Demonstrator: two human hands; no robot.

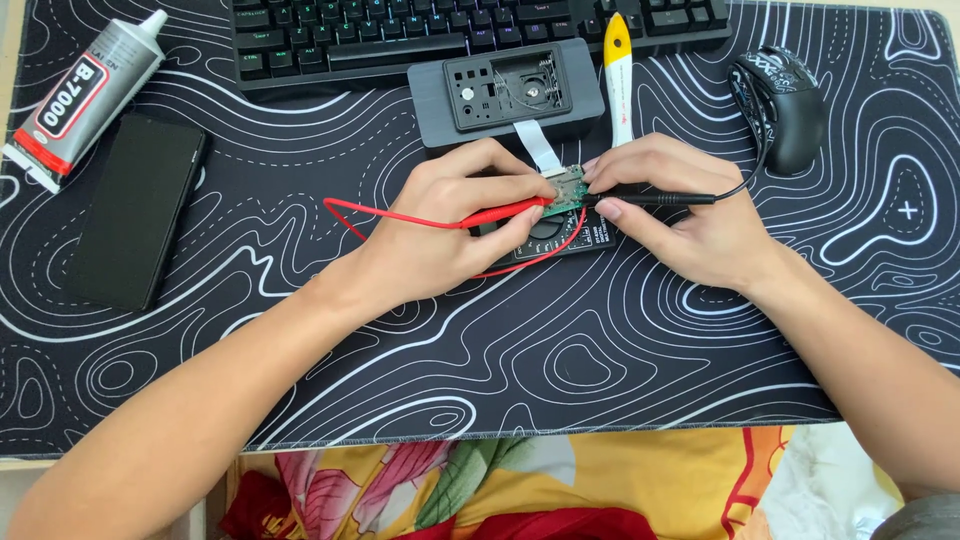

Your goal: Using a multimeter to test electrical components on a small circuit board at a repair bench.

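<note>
My left hand holds a red test probe like a pen, its tip on a small green circuit board. My right hand holds a black test probe, its tip touching the same board from the right. Red lead wire loops out to the left and back under my hands. A black multimeter lies under my fingers, mostly hidden. A white ribbon cable runs from the board to a grey plastic housing just behind.
A black patterned desk mat covers the desk. A keyboard lies at the back, a black mouse at right, a dark phone and a glue tube at left. A yellow-and-white tool lies beside the housing.
</note>
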